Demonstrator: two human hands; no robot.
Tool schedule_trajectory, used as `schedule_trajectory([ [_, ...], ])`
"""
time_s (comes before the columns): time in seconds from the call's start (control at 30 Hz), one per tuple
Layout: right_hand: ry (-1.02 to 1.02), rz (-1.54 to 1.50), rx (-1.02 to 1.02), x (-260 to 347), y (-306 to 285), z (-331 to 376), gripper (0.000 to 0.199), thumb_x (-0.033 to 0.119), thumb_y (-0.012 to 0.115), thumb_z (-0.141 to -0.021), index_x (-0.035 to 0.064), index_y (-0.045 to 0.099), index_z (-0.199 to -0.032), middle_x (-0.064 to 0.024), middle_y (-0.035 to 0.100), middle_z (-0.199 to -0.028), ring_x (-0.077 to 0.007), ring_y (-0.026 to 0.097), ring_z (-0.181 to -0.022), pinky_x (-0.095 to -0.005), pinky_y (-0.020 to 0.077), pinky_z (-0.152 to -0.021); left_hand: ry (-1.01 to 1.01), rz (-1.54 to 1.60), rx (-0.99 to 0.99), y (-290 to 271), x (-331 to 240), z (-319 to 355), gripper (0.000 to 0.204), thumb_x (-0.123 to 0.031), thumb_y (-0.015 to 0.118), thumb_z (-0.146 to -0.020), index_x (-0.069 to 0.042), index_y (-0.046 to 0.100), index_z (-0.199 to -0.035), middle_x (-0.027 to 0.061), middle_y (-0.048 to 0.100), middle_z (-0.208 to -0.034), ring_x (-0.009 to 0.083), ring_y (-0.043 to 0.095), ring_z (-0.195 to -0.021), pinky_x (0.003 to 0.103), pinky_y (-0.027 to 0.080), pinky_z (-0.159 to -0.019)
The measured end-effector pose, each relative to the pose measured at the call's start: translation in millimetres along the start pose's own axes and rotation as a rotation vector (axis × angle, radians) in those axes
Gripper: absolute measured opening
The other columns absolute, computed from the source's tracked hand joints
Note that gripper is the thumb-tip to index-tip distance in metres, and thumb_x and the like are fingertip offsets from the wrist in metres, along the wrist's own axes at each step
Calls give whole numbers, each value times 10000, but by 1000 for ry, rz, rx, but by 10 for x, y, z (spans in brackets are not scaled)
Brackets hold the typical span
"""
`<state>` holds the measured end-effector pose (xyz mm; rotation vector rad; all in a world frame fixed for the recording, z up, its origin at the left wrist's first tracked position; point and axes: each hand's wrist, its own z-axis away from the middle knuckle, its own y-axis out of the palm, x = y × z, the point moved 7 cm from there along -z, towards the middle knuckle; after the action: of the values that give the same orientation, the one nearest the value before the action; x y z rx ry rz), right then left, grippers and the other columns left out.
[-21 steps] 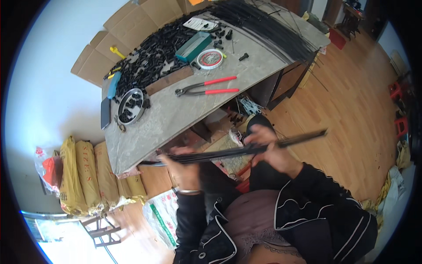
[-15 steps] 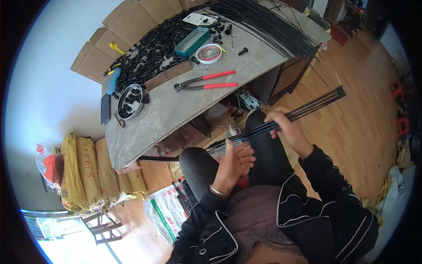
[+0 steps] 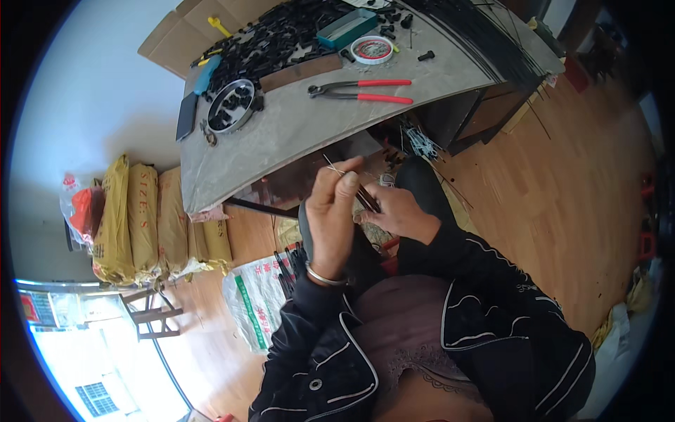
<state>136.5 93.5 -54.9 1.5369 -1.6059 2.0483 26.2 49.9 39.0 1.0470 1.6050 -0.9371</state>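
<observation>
A small bundle of thin black rods (image 3: 366,200) is held over my lap, pointing up and away toward the table. My right hand (image 3: 406,212) wraps round its nearer part. The fingers of my left hand (image 3: 332,214) close round the far end, where thin, light tips poke out past the fingertips. A bracelet sits on my left wrist. Much of the bundle's length is hidden by my hands.
The grey table (image 3: 281,151) ahead carries red-handled pincers (image 3: 362,91), a round tin (image 3: 232,105) of black parts, a teal tray (image 3: 346,29), a heap of black fittings (image 3: 274,42) and long black rods (image 3: 485,42). Yellow sacks (image 3: 144,218) stand at left.
The rod bundle, earlier stretched out to the right, now points away from me. My right hand has come in left beside my left hand. My left hand has risen and closed on the bundle's end.
</observation>
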Motion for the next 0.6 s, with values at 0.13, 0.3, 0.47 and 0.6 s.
schedule_trajectory([
  [0.13, -6, -851, -30, 95, -177, -89, 405, 317, 788, -769, -3, 592, -923, -60, 629, -807, -131, 611, -739, -280, 477, -659, -3, 64, 267, -68, 38, -68, 236, -142, 612, -914, -5, 673, -1096, 25, 571, -904, 113, 529, -878, 250, 417, -799],
  [0.3, 58, -546, -38, 336, -369, -119, 135, 53, 689, -849, 18, 558, -850, 23, 562, -811, -51, 533, -740, -214, 467, -666, 161, -86, 25, -159, 16, -77, 133, -115, 649, -872, 12, 669, -905, 49, 574, -814, 131, 534, -755, 256, 427, -685],
  [0.47, 24, -841, -38, 401, -354, -183, 114, 72, 695, -846, 1, 607, -852, 5, 590, -769, -58, 545, -695, -216, 454, -625, 156, -89, -163, -233, 91, -92, 250, -191, 646, -888, 30, 591, -786, 40, 522, -729, 135, 517, -675, 263, 423, -621],
  [0.6, 23, -990, 259, 398, -352, -290, 96, 75, 680, -858, -8, 640, -886, -14, 616, -791, -72, 575, -697, -226, 463, -620, 118, 99, -37, -205, 131, -227, 304, -249, 615, -924, 17, 555, -789, 19, 501, -741, 134, 515, -673, 257, 430, -604],
])
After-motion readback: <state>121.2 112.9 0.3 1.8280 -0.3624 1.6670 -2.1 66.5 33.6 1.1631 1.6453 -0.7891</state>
